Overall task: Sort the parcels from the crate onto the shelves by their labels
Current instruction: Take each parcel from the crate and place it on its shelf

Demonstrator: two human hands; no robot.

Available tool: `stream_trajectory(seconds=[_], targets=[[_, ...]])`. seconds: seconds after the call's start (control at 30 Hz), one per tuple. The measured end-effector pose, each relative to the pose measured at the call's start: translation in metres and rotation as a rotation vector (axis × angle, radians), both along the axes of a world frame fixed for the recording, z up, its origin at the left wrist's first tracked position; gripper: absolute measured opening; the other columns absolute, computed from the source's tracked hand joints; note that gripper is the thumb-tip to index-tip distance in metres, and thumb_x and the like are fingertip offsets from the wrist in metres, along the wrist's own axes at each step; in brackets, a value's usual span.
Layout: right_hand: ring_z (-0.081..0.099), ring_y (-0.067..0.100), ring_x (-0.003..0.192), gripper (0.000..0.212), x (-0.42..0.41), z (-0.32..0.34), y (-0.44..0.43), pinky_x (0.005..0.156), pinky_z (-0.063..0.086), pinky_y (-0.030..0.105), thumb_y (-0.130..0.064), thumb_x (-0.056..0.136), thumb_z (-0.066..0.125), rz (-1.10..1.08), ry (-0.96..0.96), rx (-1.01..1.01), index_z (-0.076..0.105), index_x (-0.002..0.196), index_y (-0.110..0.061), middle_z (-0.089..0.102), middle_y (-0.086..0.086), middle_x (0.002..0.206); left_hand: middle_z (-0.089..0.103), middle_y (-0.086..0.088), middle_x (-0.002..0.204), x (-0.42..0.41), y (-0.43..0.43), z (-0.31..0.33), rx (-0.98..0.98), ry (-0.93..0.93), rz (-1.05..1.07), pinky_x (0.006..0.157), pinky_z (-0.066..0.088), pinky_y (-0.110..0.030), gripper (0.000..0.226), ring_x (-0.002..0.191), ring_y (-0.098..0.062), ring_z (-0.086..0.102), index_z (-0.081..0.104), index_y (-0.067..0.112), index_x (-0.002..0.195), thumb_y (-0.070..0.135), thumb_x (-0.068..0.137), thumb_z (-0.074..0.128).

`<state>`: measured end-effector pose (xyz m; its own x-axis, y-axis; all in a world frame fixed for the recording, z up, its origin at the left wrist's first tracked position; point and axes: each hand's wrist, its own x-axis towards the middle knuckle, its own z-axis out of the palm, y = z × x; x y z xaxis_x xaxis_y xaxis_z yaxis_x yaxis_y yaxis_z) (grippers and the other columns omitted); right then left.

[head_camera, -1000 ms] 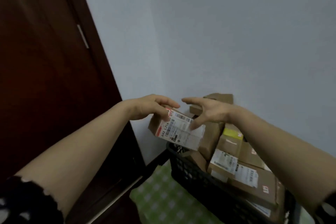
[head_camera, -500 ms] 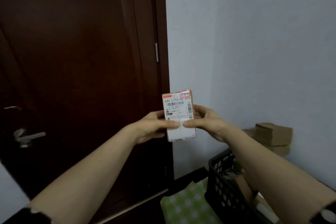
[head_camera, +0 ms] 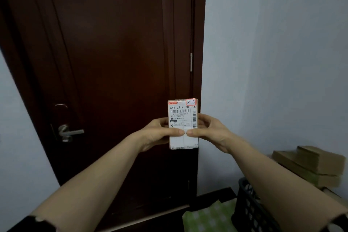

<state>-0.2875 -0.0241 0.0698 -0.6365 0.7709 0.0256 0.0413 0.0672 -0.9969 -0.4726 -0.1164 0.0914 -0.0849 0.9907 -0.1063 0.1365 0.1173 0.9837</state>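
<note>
Holding the parcel [head_camera: 183, 124] upright before the door [head_camera: 113, 62], left hand [head_camera: 160, 134] and right hand [head_camera: 211, 132] pinch its sides, likely so the label [head_camera: 191, 102] reads clearly; crate [head_camera: 250, 211] sits below right.

Small brown cardboard parcel [head_camera: 183, 124]: matt, white paper label on face. Dark brown wooden door [head_camera: 113, 62]: smooth, slight gloss. Silver metal lever handle [head_camera: 69, 133]: shiny. Black plastic lattice crate [head_camera: 250, 211]: matt. Stacked plain cardboard boxes [head_camera: 312, 165]: matt.
</note>
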Motion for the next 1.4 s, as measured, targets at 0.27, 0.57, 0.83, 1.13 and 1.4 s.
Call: stream_trajectory(seconds=[0.27,0.57,0.83,1.13,1.4], targets=[[0.061,0.018,0.113,0.117,-0.044,0.009,-0.013,0.1,0.048,0.04,-0.018,0.045,0.09,0.069,0.001,0.036,0.03,0.145,-0.007,0.059,0.006,0.128,0.071,-0.001,0.109,-0.037,-0.024,0.006,0.018,0.032,0.05,0.092,0.052,-0.036,0.054,0.103,-0.017,0.066,0.054,0.016,0.122,0.01,0.074,0.077],[0.065,0.011,0.102,0.094,-0.126,0.021,-0.041,0.084,0.054,0.023,-0.004,0.058,0.086,0.168,0.041,0.11,0.039,0.14,-0.008,0.064,0.004,0.119,0.067,0.003,0.114,-0.1,-0.071,0.012,0.092,0.228,0.308,0.093,0.051,-0.034,0.079,0.103,-0.012,0.065,0.046,0.015,0.131,0.031,0.061,0.08],[0.062,0.009,0.107,0.087,-0.233,0.035,-0.093,0.089,0.051,0.027,-0.007,0.058,0.086,0.46,0.107,0.086,0.045,0.134,-0.017,0.065,-0.005,0.114,0.069,0.005,0.111,-0.165,-0.162,0.022,0.1,0.262,0.627,0.095,0.051,-0.036,0.082,0.1,-0.011,0.067,0.053,0.016,0.126,0.038,0.053,0.08],[0.067,0.019,0.104,0.056,-0.363,0.065,-0.23,0.096,0.051,0.036,-0.014,0.071,0.072,0.882,0.321,-0.067,0.058,0.125,-0.019,0.072,0.002,0.108,0.07,0.004,0.112,-0.222,-0.315,0.064,0.152,0.244,0.99,0.084,0.055,-0.03,0.044,0.102,-0.013,0.067,0.063,0.027,0.117,0.03,0.076,0.078],[0.066,0.01,0.104,0.034,-0.458,0.113,-0.344,0.093,0.05,0.033,-0.02,0.09,0.06,1.062,0.451,-0.024,0.06,0.122,-0.031,0.071,-0.013,0.108,0.072,0.003,0.105,-0.266,-0.417,0.112,0.358,0.292,1.244,0.07,0.056,-0.022,0.035,0.084,-0.005,0.069,0.063,0.024,0.116,0.018,0.083,0.071]])
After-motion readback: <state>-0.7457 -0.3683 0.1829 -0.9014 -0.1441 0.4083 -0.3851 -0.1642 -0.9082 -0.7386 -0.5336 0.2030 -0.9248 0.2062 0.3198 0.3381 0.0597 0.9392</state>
